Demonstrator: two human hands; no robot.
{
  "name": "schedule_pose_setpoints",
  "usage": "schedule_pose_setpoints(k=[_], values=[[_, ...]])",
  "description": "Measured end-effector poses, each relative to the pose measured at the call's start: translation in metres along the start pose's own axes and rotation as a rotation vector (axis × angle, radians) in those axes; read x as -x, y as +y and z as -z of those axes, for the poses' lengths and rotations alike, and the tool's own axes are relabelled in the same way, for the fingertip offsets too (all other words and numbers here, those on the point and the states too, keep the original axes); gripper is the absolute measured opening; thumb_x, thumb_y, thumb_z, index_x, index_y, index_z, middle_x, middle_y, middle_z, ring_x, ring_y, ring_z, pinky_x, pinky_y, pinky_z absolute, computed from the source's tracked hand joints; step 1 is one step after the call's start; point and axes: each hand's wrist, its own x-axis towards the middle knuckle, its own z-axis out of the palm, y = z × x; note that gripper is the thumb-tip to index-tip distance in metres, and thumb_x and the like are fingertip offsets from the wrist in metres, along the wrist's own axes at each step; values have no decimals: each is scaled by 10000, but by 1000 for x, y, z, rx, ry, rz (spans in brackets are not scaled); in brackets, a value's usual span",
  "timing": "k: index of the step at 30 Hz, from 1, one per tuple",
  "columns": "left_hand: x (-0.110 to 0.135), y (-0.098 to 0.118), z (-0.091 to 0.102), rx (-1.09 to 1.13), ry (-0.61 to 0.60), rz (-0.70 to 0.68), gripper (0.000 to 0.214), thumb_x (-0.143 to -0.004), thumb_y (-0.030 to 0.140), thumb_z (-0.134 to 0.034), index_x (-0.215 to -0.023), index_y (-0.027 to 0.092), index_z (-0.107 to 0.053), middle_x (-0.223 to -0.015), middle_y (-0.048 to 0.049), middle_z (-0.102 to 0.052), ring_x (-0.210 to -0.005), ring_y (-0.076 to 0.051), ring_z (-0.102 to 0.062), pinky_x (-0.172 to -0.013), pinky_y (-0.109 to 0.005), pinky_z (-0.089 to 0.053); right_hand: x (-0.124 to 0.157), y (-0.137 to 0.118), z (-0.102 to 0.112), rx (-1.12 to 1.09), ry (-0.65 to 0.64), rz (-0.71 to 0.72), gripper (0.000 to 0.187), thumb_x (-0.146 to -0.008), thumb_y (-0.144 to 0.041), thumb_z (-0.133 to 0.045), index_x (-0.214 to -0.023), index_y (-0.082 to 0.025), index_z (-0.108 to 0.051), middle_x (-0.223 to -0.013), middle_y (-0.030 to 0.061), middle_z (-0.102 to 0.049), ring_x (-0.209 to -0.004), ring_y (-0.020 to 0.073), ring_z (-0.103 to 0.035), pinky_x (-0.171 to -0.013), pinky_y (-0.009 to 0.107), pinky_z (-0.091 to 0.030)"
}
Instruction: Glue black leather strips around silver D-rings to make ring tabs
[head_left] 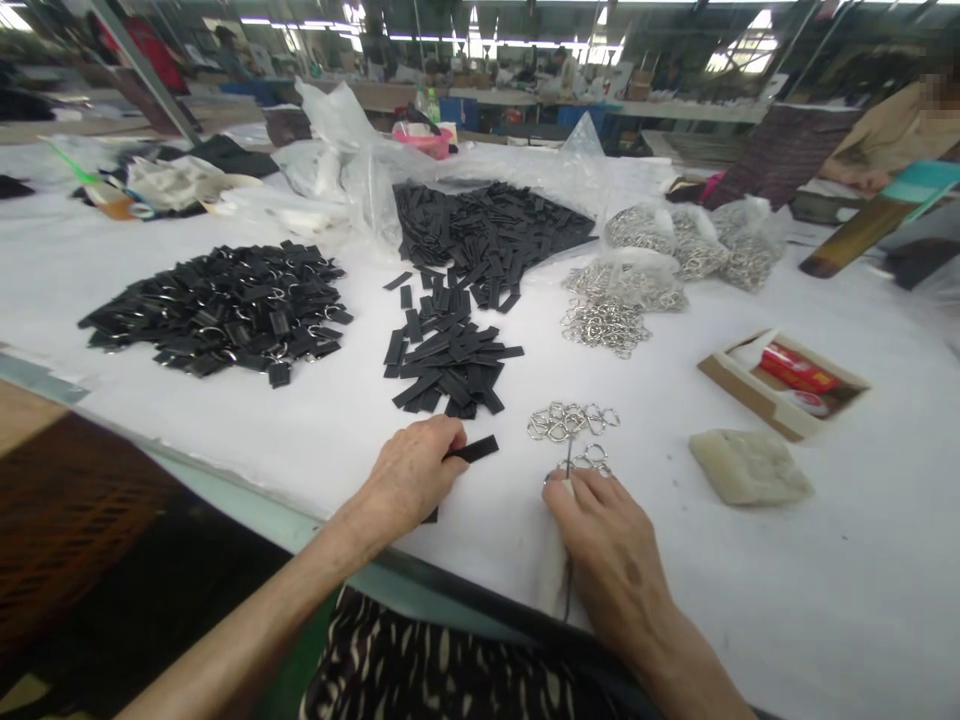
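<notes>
My left hand (420,468) is closed on a short black webbing strip (477,449), which sticks out to the right from between thumb and fingers. Just below that hand, the end of another dark strip (430,517) shows. My right hand (604,530) is closed round a thin rod-like tool (569,452) whose tip points away from me; its exact kind is unclear. Beside those fingertips lie a few metal rings (595,456), partly covered by the hand. A small group of silver D-shaped rings (562,420) lies just beyond. Loose black strips (454,365) are heaped ahead of my left hand.
On the left is a pile of black strips fitted with rings (232,310). Farther back are a larger strip heap (487,230) in clear plastic and bagged rings (697,240). A small box (750,395) and a pale block (750,467) lie right. A person (885,140) is at far right.
</notes>
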Motion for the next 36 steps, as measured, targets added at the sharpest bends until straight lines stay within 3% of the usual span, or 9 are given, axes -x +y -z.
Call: schedule_pose_setpoints(k=[4,8,12,15,18,20,27,33,36], values=[[6,3,0,130,32,-18,125,-713,136,-526,-635,220,-575,-526,38,-522,-529,-159,-478,-542,-257,-307,-4,-7,-8,106,31,45,280,-811,37,-432,-717,-174,-591,-706,85,-601,-683,220,-529,-624,327,-400],[10,4,1,475,115,17,105,-708,211,-597,-753,234,-689,-573,34,-599,-501,-145,-474,-523,-245,-333,-7,-6,-10,95,66,19,284,-825,23,-409,-742,-162,-607,-702,93,-603,-654,219,-530,-584,320,-403],[13,10,3,864,-24,99,108,-679,238,-650,-737,202,-734,-622,3,-656,-575,-150,-536,-552,-227,-391,-6,3,-3,45,110,-29,256,-837,-14,-397,-769,-158,-598,-669,73,-601,-630,197,-547,-564,293,-427],[18,20,0,1022,-127,115,84,-682,222,-656,-685,186,-732,-629,-5,-669,-573,-127,-545,-545,-201,-406,-1,10,9,-268,180,-235,190,-866,-74,-409,-865,-171,-573,-810,67,-657,-721,175,-605,-633,274,-476],[22,33,-7,1130,-245,114,79,-686,206,-642,-650,170,-702,-599,-10,-659,-524,-117,-555,-517,-200,-443,0,14,23,-759,255,-569,66,-869,-186,-502,-812,-210,-525,-931,39,-680,-800,163,-641,-690,274,-499],[24,41,-14,1184,-326,140,83,-690,215,-625,-644,162,-671,-573,-17,-646,-470,-124,-552,-465,-217,-462,-2,13,30,-909,250,-666,102,-850,-243,-555,-763,-217,-508,-906,18,-688,-800,160,-643,-685,269,-497],[24,45,-34,1118,-380,61,139,-756,213,-529,-774,153,-654,-617,-10,-632,-511,-128,-569,-522,-250,-489,-8,9,35,-867,51,-698,87,-847,-206,-523,-765,-223,-545,-836,-16,-687,-773,149,-611,-664,248,-438],[27,40,-30,638,-88,-240,235,-817,124,-440,-819,193,-665,-717,13,-643,-693,-133,-583,-688,-259,-431,-8,12,38,-841,-129,-636,102,-827,-202,-523,-729,-228,-517,-669,-53,-594,-602,115,-476,-544,226,-349],[28,41,-29,599,-85,-290,250,-820,104,-425,-811,194,-658,-707,16,-632,-709,-135,-584,-690,-262,-421,-12,14,42,-858,-201,-604,137,-816,-214,-538,-685,-226,-499,-575,-68,-500,-550,108,-403,-506,224,-305]])
